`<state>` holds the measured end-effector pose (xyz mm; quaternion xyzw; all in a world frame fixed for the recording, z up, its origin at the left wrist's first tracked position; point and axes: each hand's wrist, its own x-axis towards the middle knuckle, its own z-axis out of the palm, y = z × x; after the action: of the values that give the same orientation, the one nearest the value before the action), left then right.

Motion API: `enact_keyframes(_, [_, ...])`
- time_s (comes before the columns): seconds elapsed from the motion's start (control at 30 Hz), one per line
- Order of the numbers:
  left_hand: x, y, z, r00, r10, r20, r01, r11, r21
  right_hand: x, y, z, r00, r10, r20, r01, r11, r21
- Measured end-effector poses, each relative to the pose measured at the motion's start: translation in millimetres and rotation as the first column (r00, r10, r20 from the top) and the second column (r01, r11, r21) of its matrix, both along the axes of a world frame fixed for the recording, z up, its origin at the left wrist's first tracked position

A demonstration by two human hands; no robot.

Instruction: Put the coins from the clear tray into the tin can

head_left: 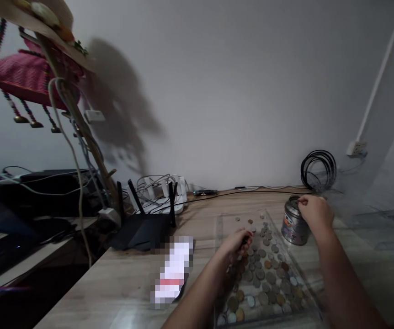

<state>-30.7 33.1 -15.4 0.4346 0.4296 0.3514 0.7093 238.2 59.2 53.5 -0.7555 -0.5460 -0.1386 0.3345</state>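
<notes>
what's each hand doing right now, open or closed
Left hand: fingers pinched over the coins in the clear tray; whether it holds one cannot be told.
Right hand: closed at the top of the tin can.

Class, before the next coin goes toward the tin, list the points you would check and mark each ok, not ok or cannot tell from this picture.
1. Right hand at the top of the tin can: ok, fingertips rest on its rim.
2. Can upright on the wooden table: ok.
3. Left hand at the coins: ok, fingers pinched over them.
4. A coin actually held in the left fingers: cannot tell, too blurred.
5. Coins contained in the clear tray: ok, spread in one layer inside it.
6. Can's slot or opening free: cannot tell, the right hand covers it.
</notes>
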Motion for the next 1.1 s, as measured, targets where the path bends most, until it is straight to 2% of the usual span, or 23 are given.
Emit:
enact_keyframes(0.13, [1, -1, -0.7, 0.999, -0.015, -0.028, 0.015, 1.000, 0.006, -6, -1, -0.3, 0.995, 0.044, 0.084, -0.051, 0.996, 0.073])
enact_keyframes(0.2, [1, -1, -1.1, 0.998, -0.051, -0.032, 0.052, 0.998, 0.036, -20, -4, 0.6, 0.985, 0.139, 0.098, -0.155, 0.973, 0.173])
enact_keyframes(0.23, [1, -1, -1.0, 0.997, -0.068, -0.033, 0.069, 0.996, 0.054, -30, -5, -0.3, 0.969, 0.230, 0.091, -0.244, 0.946, 0.214])
enact_keyframes(0.3, [1, -2, -0.1, 0.997, -0.074, -0.034, 0.077, 0.993, 0.087, -55, -7, -6.3, 0.880, 0.474, 0.031, -0.469, 0.858, 0.210])
enact_keyframes(0.33, [1, -2, 0.7, 0.998, -0.061, -0.031, 0.064, 0.993, 0.101, -69, -8, -11.3, 0.800, 0.599, -0.030, -0.587, 0.792, 0.169])
enact_keyframes(0.4, [1, -2, 2.7, 1.000, -0.021, -0.014, 0.023, 0.992, 0.122, -95, -10, -24.2, 0.601, 0.778, -0.184, -0.780, 0.621, 0.074])
enact_keyframes(0.47, [1, -2, 5.0, 1.000, 0.016, 0.000, -0.016, 0.993, 0.117, -116, -10, -37.8, 0.441, 0.833, -0.334, -0.878, 0.478, 0.033])
enact_keyframes(0.5, [1, -2, 5.9, 1.000, 0.028, 0.006, -0.028, 0.994, 0.102, -123, -10, -43.8, 0.388, 0.834, -0.393, -0.900, 0.435, 0.035])
enact_keyframes(0.57, [1, -2, 7.3, 0.999, 0.030, 0.025, -0.032, 0.998, 0.054, -130, -9, -52.3, 0.332, 0.811, -0.482, -0.912, 0.406, 0.054])
enact_keyframes(0.63, [1, -1, 7.7, 0.998, 0.003, 0.065, -0.002, 1.000, -0.013, -131, -8, -54.2, 0.340, 0.789, -0.512, -0.904, 0.425, 0.055])
enact_keyframes(0.7, [1, -1, 7.2, 0.993, -0.023, 0.114, 0.032, 0.997, -0.077, -125, -8, -48.0, 0.431, 0.785, -0.445, -0.870, 0.493, 0.027])
enact_keyframes(0.73, [1, -1, 6.7, 0.991, -0.028, 0.132, 0.041, 0.994, -0.099, -118, -9, -41.9, 0.508, 0.777, -0.371, -0.833, 0.553, 0.017])
enact_keyframes(0.8, [0, -1, 5.3, 0.990, -0.019, 0.141, 0.034, 0.994, -0.105, -99, -10, -25.4, 0.704, 0.689, -0.172, -0.693, 0.720, 0.043])
enact_keyframes(0.87, [0, -1, 3.6, 0.993, -0.009, 0.121, 0.017, 0.997, -0.070, -73, -10, -8.1, 0.893, 0.450, -0.028, -0.444, 0.889, 0.113])
enact_keyframes(0.9, [0, -1, 2.6, 0.994, -0.010, 0.105, 0.015, 0.999, -0.047, -58, -9, -1.0, 0.953, 0.302, -0.002, -0.299, 0.945, 0.133])
enact_keyframes(0.97, [0, -2, 0.8, 0.997, -0.015, 0.076, 0.015, 1.000, -0.001, -31, -4, 7.3, 0.998, 0.070, -0.003, -0.070, 0.992, 0.104])
enact_keyframes(1.0, [1, -2, -0.1, 0.998, -0.022, 0.065, 0.020, 1.000, 0.021, -20, -1, 8.3, 1.000, 0.009, -0.010, -0.008, 0.997, 0.072])
enact_keyframes(1.1, [2, -1, -2.3, 0.998, -0.057, 0.039, 0.054, 0.994, 0.090, 0, 9, 3.4, 1.000, -0.014, 0.002, 0.014, 1.000, 0.008])
